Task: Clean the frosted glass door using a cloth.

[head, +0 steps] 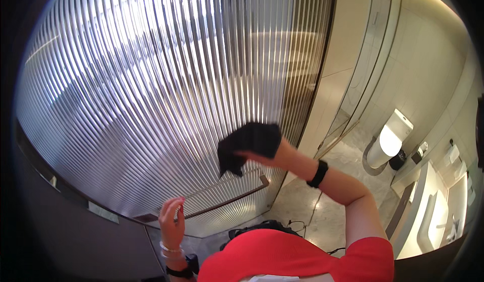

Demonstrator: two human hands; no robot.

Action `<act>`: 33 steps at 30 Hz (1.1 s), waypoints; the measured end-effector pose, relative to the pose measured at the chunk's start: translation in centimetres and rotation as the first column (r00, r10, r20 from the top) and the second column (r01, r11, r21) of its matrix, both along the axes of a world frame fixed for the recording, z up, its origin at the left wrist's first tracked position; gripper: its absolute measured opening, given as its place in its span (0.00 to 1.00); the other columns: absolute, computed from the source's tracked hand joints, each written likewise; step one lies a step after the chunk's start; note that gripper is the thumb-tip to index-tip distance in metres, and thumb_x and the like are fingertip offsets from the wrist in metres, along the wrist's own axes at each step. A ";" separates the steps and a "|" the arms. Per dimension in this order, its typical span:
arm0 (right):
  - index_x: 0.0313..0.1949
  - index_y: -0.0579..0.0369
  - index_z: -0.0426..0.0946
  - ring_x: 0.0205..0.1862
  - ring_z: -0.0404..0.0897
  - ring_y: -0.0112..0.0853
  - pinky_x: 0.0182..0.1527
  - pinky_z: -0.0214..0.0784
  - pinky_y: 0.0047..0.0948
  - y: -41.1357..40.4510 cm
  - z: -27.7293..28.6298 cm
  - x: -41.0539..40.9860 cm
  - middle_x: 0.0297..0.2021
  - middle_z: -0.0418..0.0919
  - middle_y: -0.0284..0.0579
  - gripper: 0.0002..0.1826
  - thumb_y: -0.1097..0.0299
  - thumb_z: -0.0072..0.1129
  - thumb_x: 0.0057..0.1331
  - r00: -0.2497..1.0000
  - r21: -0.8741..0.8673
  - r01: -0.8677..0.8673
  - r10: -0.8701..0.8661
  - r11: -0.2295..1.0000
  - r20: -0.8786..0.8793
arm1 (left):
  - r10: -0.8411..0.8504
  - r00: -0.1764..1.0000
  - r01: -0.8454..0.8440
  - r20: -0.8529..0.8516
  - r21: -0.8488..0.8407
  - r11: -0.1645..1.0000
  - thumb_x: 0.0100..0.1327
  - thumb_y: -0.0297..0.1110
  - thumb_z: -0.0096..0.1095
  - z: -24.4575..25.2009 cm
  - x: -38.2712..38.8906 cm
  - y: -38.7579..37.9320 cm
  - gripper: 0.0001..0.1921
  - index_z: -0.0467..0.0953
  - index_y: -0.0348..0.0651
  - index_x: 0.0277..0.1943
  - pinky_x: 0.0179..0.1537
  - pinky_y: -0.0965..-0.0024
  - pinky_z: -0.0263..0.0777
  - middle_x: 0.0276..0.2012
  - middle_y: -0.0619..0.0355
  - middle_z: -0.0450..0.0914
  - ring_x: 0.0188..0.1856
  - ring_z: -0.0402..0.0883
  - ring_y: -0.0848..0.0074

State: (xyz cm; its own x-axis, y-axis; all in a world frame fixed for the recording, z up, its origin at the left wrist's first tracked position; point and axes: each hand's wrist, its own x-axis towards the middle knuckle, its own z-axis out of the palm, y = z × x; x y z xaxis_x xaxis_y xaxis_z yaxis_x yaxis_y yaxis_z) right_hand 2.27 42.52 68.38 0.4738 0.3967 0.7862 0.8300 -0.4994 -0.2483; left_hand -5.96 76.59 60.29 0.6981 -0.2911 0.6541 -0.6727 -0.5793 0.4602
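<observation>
A black cloth (247, 140) is bunched in my right hand (261, 157), which is slightly blurred. I hold it in front of the tall ribbed glass panel (166, 104); whether it presses on the glass cannot be seen for certain. Lower left, my left hand (172, 219) is raised with its fingers loosely curled. It overlaps the left part of the long metal bar handle (227, 198) on the panel, and I cannot tell whether it grips the bar.
A white toilet (385, 145) stands to the right, with a black waste bin (398, 160) beside it. Nearer on that side is a lit washbasin counter (416, 214). Black cables (297, 222) lie on the marble-look floor (295, 202). A dark wall (87, 240) borders the lower left.
</observation>
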 end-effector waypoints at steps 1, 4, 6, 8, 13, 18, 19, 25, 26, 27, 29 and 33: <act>0.45 0.53 0.79 0.36 0.81 0.33 0.41 0.75 0.29 0.0 3.7 0.8 0.36 0.80 0.42 0.13 0.65 0.63 0.61 0.996 0.056 -0.034 0.030 0.998 0.086 | 0.038 0.999 -0.038 -0.016 -0.001 0.999 0.51 0.12 0.54 0.9 -0.1 0.1 0.14 0.75 0.32 0.42 0.47 0.64 0.72 0.41 0.47 0.78 0.45 0.79 0.58; 0.56 0.39 0.73 0.54 0.74 0.40 0.56 0.67 0.46 -3.7 12.7 4.6 0.54 0.73 0.41 0.28 0.67 0.65 0.54 0.749 -0.055 0.444 -0.337 0.894 0.570 | 0.066 0.997 -0.069 0.044 0.049 0.996 0.52 0.12 0.53 4.2 0.2 -0.4 0.14 0.74 0.32 0.42 0.47 0.64 0.73 0.42 0.47 0.78 0.45 0.79 0.59; 0.60 0.38 0.68 0.56 0.71 0.46 0.57 0.64 0.49 -6.7 19.4 6.0 0.57 0.70 0.45 0.30 0.62 0.61 0.56 0.695 0.024 0.518 -0.438 0.855 0.570 | 0.041 0.993 -0.057 0.110 0.141 0.988 0.52 0.13 0.53 6.4 1.3 -1.1 0.14 0.74 0.32 0.43 0.47 0.64 0.73 0.43 0.47 0.77 0.46 0.79 0.59; 0.63 0.45 0.64 0.57 0.67 0.50 0.58 0.53 0.59 -6.1 24.9 3.8 0.57 0.64 0.55 0.34 0.57 0.62 0.58 0.524 0.174 0.617 -0.565 0.768 0.637 | 0.035 0.987 -0.062 0.157 0.173 0.983 0.52 0.13 0.53 8.8 2.4 -2.1 0.14 0.74 0.33 0.43 0.47 0.64 0.73 0.43 0.47 0.77 0.46 0.79 0.60; 0.66 0.43 0.57 0.68 0.49 0.53 0.62 0.47 0.66 -8.2 28.1 6.5 0.67 0.51 0.51 0.37 0.62 0.62 0.58 0.472 0.068 0.631 -0.451 0.773 0.758 | 0.034 0.960 -0.108 0.279 0.254 0.961 0.52 0.13 0.55 14.5 1.9 -3.3 0.16 0.74 0.34 0.44 0.47 0.65 0.74 0.44 0.49 0.77 0.46 0.79 0.60; 0.64 0.22 0.61 0.58 0.67 0.47 0.59 0.45 0.76 -3.8 15.3 5.0 0.68 0.54 0.33 0.33 0.58 0.58 0.59 0.407 -0.269 0.822 -0.188 0.502 0.894 | 0.032 0.918 -0.159 0.396 0.292 0.943 0.52 0.14 0.57 18.5 -0.1 -3.6 0.15 0.75 0.35 0.44 0.47 0.65 0.74 0.44 0.50 0.77 0.47 0.79 0.61; 0.62 0.22 0.62 0.57 0.69 0.42 0.60 0.48 0.73 -2.8 12.8 2.4 0.65 0.59 0.30 0.30 0.54 0.57 0.59 0.707 -0.537 0.582 -0.055 0.611 0.705 | 0.035 0.909 -0.178 0.414 0.312 0.933 0.53 0.14 0.57 19.2 -0.8 -3.5 0.15 0.75 0.36 0.44 0.47 0.66 0.74 0.44 0.50 0.77 0.47 0.79 0.61; 0.62 0.26 0.64 0.64 0.65 0.36 0.68 0.55 0.42 -6.9 4.3 0.1 0.55 0.71 0.27 0.29 0.54 0.54 0.60 0.809 -0.828 0.327 0.318 0.455 0.494 | -0.020 0.827 -0.287 0.562 0.451 0.845 0.53 0.20 0.64 23.7 -2.9 -6.9 0.14 0.77 0.37 0.44 0.46 0.67 0.75 0.45 0.51 0.78 0.47 0.79 0.63; 0.64 0.26 0.63 0.64 0.64 0.36 0.68 0.54 0.42 -7.3 6.2 -1.2 0.55 0.71 0.27 0.29 0.52 0.53 0.61 0.864 -0.864 0.300 0.268 0.405 0.425 | -0.010 0.810 -0.308 0.586 0.440 0.844 0.53 0.20 0.64 24.3 -3.3 -7.6 0.14 0.77 0.37 0.44 0.46 0.67 0.75 0.45 0.51 0.78 0.47 0.79 0.63; 0.64 0.24 0.61 0.60 0.69 0.37 0.66 0.57 0.44 -8.0 8.1 -1.7 0.56 0.70 0.28 0.30 0.49 0.52 0.61 0.821 -0.817 0.397 0.238 0.418 0.520 | -0.047 0.762 -0.329 0.646 0.449 0.831 0.53 0.20 0.65 24.8 -3.9 -8.3 0.13 0.77 0.37 0.44 0.46 0.67 0.75 0.44 0.50 0.78 0.47 0.79 0.63; 0.64 0.21 0.60 0.52 0.77 0.39 0.59 0.67 0.45 -8.1 13.1 -2.3 0.61 0.66 0.31 0.30 0.45 0.52 0.61 0.788 -0.721 0.538 0.044 0.437 0.615 | -0.074 0.737 -0.338 0.671 0.461 0.820 0.53 0.22 0.65 25.4 -4.7 -9.2 0.12 0.77 0.38 0.43 0.47 0.65 0.74 0.45 0.50 0.77 0.47 0.79 0.63; 0.65 0.33 0.58 0.46 0.79 0.48 0.47 0.75 0.44 -10.3 24.5 -1.3 0.63 0.64 0.43 0.31 0.50 0.53 0.64 0.579 -0.165 0.661 -0.358 0.732 0.733 | -0.078 0.707 -0.378 0.703 0.468 0.799 0.53 0.23 0.68 26.6 -4.0 -11.4 0.14 0.77 0.40 0.44 0.51 0.65 0.73 0.49 0.51 0.76 0.52 0.76 0.62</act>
